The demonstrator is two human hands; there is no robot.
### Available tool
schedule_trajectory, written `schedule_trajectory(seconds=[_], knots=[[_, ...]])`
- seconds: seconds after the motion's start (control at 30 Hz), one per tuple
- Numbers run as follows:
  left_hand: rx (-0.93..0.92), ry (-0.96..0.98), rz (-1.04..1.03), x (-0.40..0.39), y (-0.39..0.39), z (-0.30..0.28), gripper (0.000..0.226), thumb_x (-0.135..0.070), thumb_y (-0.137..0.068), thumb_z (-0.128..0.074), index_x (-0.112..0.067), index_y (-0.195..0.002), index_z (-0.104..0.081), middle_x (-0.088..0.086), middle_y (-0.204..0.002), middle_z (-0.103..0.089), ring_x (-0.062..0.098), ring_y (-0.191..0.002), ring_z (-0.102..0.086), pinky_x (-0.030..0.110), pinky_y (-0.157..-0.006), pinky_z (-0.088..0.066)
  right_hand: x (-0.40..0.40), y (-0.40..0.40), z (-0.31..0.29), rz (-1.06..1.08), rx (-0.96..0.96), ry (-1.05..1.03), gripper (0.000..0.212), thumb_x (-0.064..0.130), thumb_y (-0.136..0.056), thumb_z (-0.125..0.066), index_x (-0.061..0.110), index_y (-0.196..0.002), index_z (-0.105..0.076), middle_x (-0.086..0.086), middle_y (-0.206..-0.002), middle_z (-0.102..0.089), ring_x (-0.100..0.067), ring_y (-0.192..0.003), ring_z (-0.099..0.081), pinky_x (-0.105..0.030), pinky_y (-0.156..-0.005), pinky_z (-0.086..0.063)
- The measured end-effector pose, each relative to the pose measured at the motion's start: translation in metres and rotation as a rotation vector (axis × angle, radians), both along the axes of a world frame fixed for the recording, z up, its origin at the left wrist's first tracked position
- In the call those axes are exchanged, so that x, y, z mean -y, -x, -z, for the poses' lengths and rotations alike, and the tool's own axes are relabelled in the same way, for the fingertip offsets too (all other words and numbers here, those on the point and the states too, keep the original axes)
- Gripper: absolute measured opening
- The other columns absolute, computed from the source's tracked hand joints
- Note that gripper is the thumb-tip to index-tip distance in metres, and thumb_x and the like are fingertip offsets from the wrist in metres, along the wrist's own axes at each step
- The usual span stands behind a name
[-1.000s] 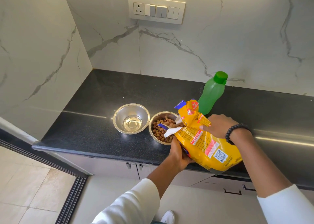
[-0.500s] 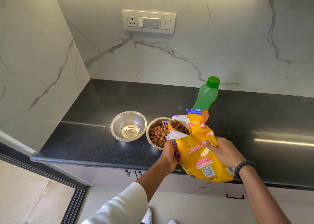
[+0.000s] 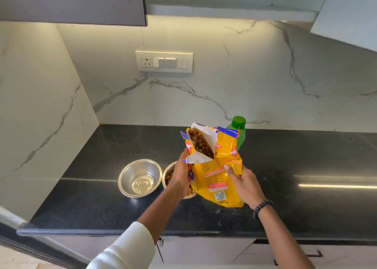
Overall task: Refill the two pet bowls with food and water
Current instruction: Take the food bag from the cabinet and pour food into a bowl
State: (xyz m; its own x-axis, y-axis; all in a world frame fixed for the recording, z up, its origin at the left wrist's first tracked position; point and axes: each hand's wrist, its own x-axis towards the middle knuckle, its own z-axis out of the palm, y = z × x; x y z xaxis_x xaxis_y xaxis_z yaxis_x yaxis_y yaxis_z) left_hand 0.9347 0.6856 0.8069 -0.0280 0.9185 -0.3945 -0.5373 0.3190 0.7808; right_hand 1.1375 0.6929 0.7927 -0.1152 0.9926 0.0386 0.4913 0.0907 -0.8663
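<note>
both hands clamp a kibble bag above a black counter against marble walls.

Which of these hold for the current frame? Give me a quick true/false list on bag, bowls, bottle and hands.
1. Both the left hand and the right hand hold the yellow food bag. True.
2. The bag's top is sealed. False: it is torn open, kibble showing.
3. The left bowl holds kibble. False: clear water; the kibble is in the right bowl.
4. The green bottle has its cap on. True.
5. The bottle lies on its side. False: upright behind the bag.
</note>
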Motion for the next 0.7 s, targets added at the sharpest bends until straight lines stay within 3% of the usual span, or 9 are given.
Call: schedule_trajectory(seconds=[0.1,0.23,0.27,0.4,0.5,0.57,0.7], knots=[[-0.049,-0.049,0.058,-0.001,0.002,-0.008,0.043,-0.058,-0.096,-0.041,-0.029,-0.119,-0.063,0.0,-0.107,-0.078,0.02,-0.096,-0.075,0.034,-0.072,-0.062,0.0,-0.001,-0.003,0.023,-0.034,-0.045,0.032,0.057,-0.088,-0.051,0.032,-0.101,-0.067,0.013,-0.092,-0.073,0.001,-0.082,-0.068,-0.021,-0.071,-0.052],[-0.169,-0.088,0.082,-0.001,-0.004,-0.025,0.05,-0.061,-0.097,-0.039,-0.03,-0.131,-0.057,0.002,-0.124,-0.07,0.026,-0.113,-0.067,0.049,-0.103,-0.05,-0.001,-0.001,-0.004,0.083,-0.142,-0.085,0.036,0.052,-0.088,-0.053,0.023,-0.101,-0.069,0.009,-0.089,-0.075,0.001,-0.079,-0.07,-0.02,-0.069,-0.054],[-0.188,-0.105,0.08,-0.003,-0.005,-0.031,0.048,-0.06,-0.097,-0.038,-0.03,-0.129,-0.059,0.002,-0.124,-0.069,0.026,-0.113,-0.067,0.05,-0.105,-0.048,-0.002,0.0,-0.003,0.109,-0.177,-0.091,0.037,0.052,-0.087,-0.053,0.021,-0.099,-0.069,0.008,-0.087,-0.075,0.0,-0.077,-0.07,-0.022,-0.068,-0.054],[-0.235,-0.173,0.083,-0.013,0.001,-0.049,0.036,-0.055,-0.1,-0.034,-0.037,-0.107,-0.065,-0.008,-0.106,-0.076,0.018,-0.102,-0.072,0.037,-0.094,-0.054,-0.008,0.007,-0.008,0.193,-0.307,-0.115,0.032,0.049,-0.088,-0.054,0.021,-0.095,-0.07,0.012,-0.084,-0.076,-0.004,-0.078,-0.073,-0.02,-0.066,-0.054],[-0.222,-0.214,0.097,-0.018,0.006,-0.058,0.035,-0.055,-0.101,-0.033,-0.042,-0.104,-0.065,-0.014,-0.094,-0.078,0.01,-0.089,-0.075,0.03,-0.071,-0.058,-0.016,0.012,-0.016,0.198,-0.378,-0.096,0.031,0.049,-0.089,-0.053,0.024,-0.096,-0.069,0.012,-0.088,-0.077,-0.007,-0.08,-0.074,-0.023,-0.067,-0.058],[-0.23,-0.234,0.089,-0.02,0.008,-0.062,0.036,-0.056,-0.1,-0.035,-0.042,-0.103,-0.068,-0.013,-0.095,-0.078,0.011,-0.088,-0.075,0.024,-0.063,-0.058,-0.021,0.015,-0.023,0.169,-0.386,-0.089,0.034,0.051,-0.089,-0.053,0.024,-0.099,-0.069,0.01,-0.09,-0.077,-0.009,-0.082,-0.075,-0.026,-0.07,-0.06],[-0.306,-0.306,0.149,-0.024,0.015,-0.067,0.043,-0.066,-0.095,-0.038,-0.044,-0.11,-0.072,-0.006,-0.112,-0.076,0.016,-0.103,-0.073,0.025,-0.071,-0.059,-0.03,0.02,-0.032,0.153,-0.434,-0.087,0.038,0.054,-0.089,-0.052,0.023,-0.101,-0.07,0.008,-0.091,-0.078,-0.011,-0.083,-0.075,-0.028,-0.07,-0.06]])
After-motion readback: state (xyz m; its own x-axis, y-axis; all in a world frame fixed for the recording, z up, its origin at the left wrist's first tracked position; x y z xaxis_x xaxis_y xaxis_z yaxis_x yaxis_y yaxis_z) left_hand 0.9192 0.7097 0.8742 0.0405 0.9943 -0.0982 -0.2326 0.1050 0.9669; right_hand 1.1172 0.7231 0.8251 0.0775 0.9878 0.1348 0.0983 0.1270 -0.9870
